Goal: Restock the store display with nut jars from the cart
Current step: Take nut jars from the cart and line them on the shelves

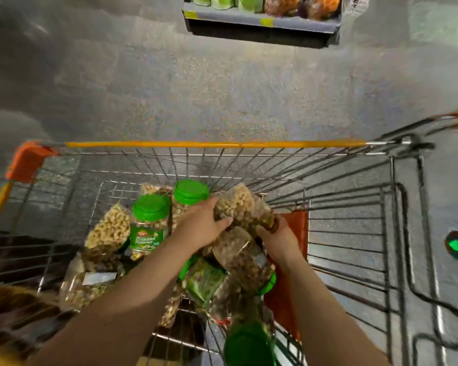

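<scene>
Blurred cart; hands hide jars.

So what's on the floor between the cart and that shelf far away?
Nothing. In the head view, only bare grey floor lies between the cart rim and the shelf. Both hands are down in the cart.
</scene>
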`<state>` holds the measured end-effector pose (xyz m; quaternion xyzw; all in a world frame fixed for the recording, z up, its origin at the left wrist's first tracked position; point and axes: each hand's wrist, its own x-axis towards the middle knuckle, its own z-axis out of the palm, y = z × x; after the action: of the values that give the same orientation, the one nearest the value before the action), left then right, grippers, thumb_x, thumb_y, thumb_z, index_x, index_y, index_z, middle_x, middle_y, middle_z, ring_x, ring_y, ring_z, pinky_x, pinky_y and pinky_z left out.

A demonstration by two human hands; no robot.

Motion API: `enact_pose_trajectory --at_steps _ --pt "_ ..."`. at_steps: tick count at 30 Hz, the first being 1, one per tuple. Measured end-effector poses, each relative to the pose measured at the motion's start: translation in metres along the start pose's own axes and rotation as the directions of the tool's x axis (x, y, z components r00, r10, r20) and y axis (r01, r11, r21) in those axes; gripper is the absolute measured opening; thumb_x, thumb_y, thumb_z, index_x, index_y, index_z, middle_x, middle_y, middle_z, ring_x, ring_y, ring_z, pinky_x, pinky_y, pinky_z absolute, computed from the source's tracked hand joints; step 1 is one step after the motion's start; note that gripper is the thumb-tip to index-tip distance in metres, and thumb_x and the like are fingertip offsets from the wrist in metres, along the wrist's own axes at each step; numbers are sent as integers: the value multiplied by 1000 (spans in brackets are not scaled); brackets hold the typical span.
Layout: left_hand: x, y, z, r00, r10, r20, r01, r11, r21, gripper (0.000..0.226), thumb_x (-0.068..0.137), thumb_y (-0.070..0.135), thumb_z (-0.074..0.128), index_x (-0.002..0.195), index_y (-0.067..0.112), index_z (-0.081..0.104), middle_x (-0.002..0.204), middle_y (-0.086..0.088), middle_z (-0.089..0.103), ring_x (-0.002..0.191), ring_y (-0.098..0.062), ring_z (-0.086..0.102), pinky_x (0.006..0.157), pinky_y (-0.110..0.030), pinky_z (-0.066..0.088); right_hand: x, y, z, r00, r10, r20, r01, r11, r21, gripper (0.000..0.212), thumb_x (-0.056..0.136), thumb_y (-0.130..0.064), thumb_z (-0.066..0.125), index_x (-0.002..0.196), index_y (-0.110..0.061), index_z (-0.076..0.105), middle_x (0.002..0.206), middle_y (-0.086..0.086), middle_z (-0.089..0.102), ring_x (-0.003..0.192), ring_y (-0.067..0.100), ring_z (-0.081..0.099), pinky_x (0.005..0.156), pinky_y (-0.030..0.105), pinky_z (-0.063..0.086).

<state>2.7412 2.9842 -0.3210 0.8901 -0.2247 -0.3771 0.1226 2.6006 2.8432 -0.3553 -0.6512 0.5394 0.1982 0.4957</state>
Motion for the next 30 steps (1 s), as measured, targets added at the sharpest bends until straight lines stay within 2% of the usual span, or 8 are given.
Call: enact_pose_trajectory --at_steps 3,6,10,15,20,23,28,30 --pt "27 1 11 999 33 -5 -33 999 -16 68 96 51 63 153 20 41 146 -7 56 131 -27 53 105 -33 43 19 8 10 1000 19 -21 -19 1000 14 78 88 -51 68 151 -17 37 138 11 60 128 35 55 108 49 45" --pt "47 3 22 999 38 0 -38 999 -11 71 99 50 58 156 13 37 155 -9 47 139 -27 46 112 -34 38 28 16 16 999 28 -40 -27 1000 7 87 82 -63 65 152 -19 37 143 9 57 134 34 50 111 50 42" --pt "68 6 36 1000 4 19 -4 1000 -26 79 101 53 52 161 10 23 163 -11 35 148 -28 34 120 -37 30 32 19 16 998 15 -59 -11 999 53 82 90 -55 67 155 -18 34 146 8 54 135 32 50 113 46 41" --pt "72 11 40 1000 -18 -20 18 999 -30 77 101 48 56 159 8 27 160 -12 38 146 -28 36 118 -35 30 30 17 14 998 -38 -44 42 993 113 84 92 -51 67 160 -20 28 155 5 45 143 27 41 116 37 34" --pt "59 27 33 992 32 -119 -32 999 5 52 97 45 63 135 12 52 127 -11 61 118 -30 58 92 -37 49 27 21 20 998 -37 -47 47 971 235 100 85 -57 73 162 -20 21 161 4 38 147 25 36 121 45 32" --pt "46 34 29 984 48 -171 -46 999 13 51 95 44 66 131 10 53 124 -11 63 113 -30 61 90 -39 53 16 23 17 996 -57 -73 78 946 316 107 75 -65 73 161 -25 23 161 3 36 148 25 35 120 49 34" --pt "9 41 21 967 27 -253 -43 998 -56 46 97 47 65 124 12 51 116 -4 63 94 -19 61 65 -17 39 -9 14 2 977 -146 -156 197 895 400 97 75 -53 79 157 -23 36 148 -2 53 136 18 51 116 45 41" --pt "-8 46 10 957 2 -290 -26 996 -80 46 98 50 62 125 15 49 114 -1 62 87 -15 55 53 -17 30 -24 6 -7 966 -193 -169 246 887 392 92 79 -49 79 157 -24 37 144 -5 57 132 15 54 115 43 43"
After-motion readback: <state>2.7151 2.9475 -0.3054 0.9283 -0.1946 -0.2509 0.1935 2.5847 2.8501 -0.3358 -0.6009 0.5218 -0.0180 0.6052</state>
